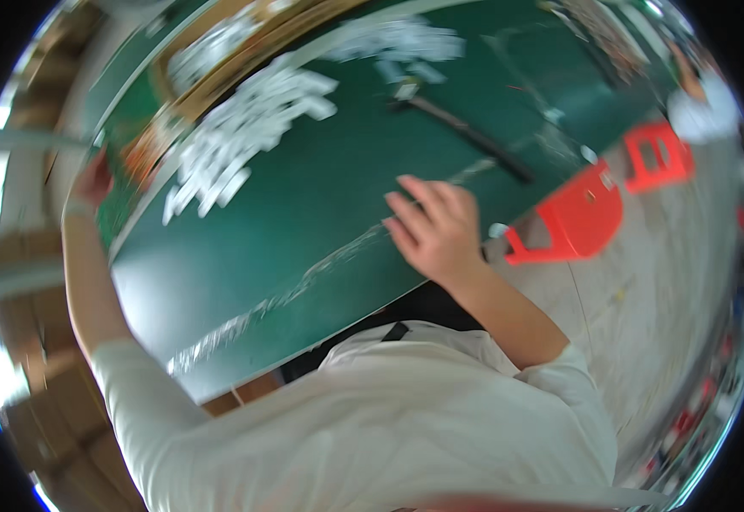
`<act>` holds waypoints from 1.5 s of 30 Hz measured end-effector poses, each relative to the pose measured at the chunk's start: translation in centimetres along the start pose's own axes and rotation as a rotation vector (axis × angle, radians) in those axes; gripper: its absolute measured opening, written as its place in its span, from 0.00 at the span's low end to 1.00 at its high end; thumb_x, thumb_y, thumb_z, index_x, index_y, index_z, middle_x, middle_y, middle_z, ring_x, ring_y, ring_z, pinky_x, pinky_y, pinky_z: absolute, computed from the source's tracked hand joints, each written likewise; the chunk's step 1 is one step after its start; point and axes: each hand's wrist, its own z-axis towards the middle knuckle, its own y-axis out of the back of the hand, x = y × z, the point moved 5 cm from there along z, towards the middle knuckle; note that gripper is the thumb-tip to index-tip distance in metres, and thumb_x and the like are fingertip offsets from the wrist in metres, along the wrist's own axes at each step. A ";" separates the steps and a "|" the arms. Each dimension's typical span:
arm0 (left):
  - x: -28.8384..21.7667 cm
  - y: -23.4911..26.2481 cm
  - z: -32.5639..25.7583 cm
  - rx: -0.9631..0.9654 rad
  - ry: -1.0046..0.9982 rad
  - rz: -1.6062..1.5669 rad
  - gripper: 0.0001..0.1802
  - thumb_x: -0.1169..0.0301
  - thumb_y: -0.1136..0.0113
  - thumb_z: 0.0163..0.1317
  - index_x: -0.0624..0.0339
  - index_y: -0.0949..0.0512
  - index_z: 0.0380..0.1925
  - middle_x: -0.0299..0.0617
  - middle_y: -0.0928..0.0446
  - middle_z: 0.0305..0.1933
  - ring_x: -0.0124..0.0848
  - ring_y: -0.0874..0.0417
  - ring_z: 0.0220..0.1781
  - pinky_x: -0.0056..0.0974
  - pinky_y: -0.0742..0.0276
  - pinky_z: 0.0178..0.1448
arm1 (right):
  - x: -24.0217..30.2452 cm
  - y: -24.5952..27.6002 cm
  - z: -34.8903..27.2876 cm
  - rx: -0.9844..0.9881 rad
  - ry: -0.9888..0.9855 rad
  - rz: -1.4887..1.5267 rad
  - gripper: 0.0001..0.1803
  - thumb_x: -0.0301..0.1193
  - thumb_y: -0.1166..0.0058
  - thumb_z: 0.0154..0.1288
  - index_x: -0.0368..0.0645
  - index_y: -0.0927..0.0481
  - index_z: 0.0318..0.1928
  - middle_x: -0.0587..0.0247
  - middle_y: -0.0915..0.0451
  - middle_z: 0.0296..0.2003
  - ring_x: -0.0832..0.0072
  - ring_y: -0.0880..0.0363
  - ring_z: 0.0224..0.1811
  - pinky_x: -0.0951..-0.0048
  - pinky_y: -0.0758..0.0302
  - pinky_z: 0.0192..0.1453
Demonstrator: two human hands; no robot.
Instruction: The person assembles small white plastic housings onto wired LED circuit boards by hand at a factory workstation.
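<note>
At the far left, cardboard boxes (52,418) are stacked. The left hand (92,179) is next to some thin orange bits (140,158) at the tabletop's (261,247) left end. It is blurry, so I cannot tell if it is open or holding something. Just right of the orange bits, a big pile of flat white pieces (252,119) lies on the green tabletop. Behind the pile is a brown box (194,104) with more white pieces in it. The right hand (434,226) is empty, with its fingers apart. A hammer (466,132) with a dark handle lies beyond it. Farther right are two red stools (589,209).
</note>
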 end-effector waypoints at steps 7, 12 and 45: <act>1.0 7.3 3.2 -0.554 0.125 0.807 0.13 0.59 0.38 0.72 0.53 0.18 0.30 0.33 0.21 0.21 0.25 0.20 0.21 0.31 0.24 0.23 | 0.5 0.6 -0.2 -0.088 0.012 0.097 0.15 0.34 0.31 0.59 0.43 0.14 0.45 0.62 0.19 0.56 0.64 0.24 0.54 0.59 0.25 0.55; -0.6 -2.9 -1.7 -0.795 -0.157 1.576 0.19 0.55 0.39 0.65 0.61 0.12 0.32 0.47 0.18 0.22 0.36 0.13 0.23 0.43 0.19 0.34 | -0.4 0.5 -0.5 -0.141 -0.014 0.079 0.13 0.34 0.32 0.60 0.43 0.15 0.43 0.61 0.19 0.55 0.64 0.24 0.54 0.60 0.25 0.54; 3.3 -67.8 -21.6 0.264 -0.468 1.326 0.15 0.68 0.33 0.64 0.57 0.13 0.51 0.45 0.12 0.42 0.35 0.13 0.29 0.39 0.17 0.35 | -33.8 19.9 0.0 -0.139 -0.249 0.287 0.22 0.29 0.32 0.59 0.49 0.15 0.55 0.65 0.14 0.45 0.61 0.17 0.43 0.60 0.21 0.46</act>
